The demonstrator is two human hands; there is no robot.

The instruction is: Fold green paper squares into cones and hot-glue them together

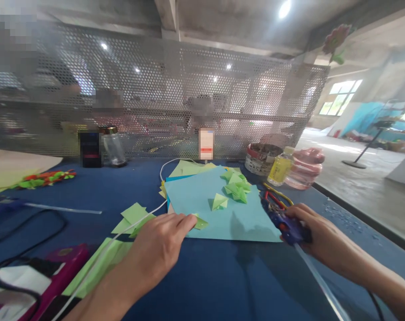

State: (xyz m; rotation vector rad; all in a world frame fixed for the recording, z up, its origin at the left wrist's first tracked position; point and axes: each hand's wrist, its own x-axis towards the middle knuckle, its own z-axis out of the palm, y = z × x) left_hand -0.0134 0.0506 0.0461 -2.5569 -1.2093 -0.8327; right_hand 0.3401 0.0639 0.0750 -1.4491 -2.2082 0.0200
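My left hand (pixel 162 247) rests on the blue table, its fingers pinched on a small folded green paper piece (pixel 200 222) at the near edge of a light blue sheet (pixel 202 196). My right hand (pixel 314 232) is wrapped round a dark blue glue gun (pixel 287 225) lying on the table at the sheet's right corner, with a clear glue stick (pixel 317 278) trailing back from it. One folded green triangle (pixel 219 201) sits alone on the sheet. A pile of several more folded green pieces (pixel 236 185) lies further back.
Green paper squares (pixel 133 214) and a white cord (pixel 145 216) lie left of the sheet. A yellow bottle (pixel 280 168), pink jug (pixel 304 167) and basket (pixel 260 158) stand at the back right. A glass jar (pixel 113 147) and perforated metal screen (pixel 189 98) are behind. A magenta tool (pixel 38 281) lies near left.
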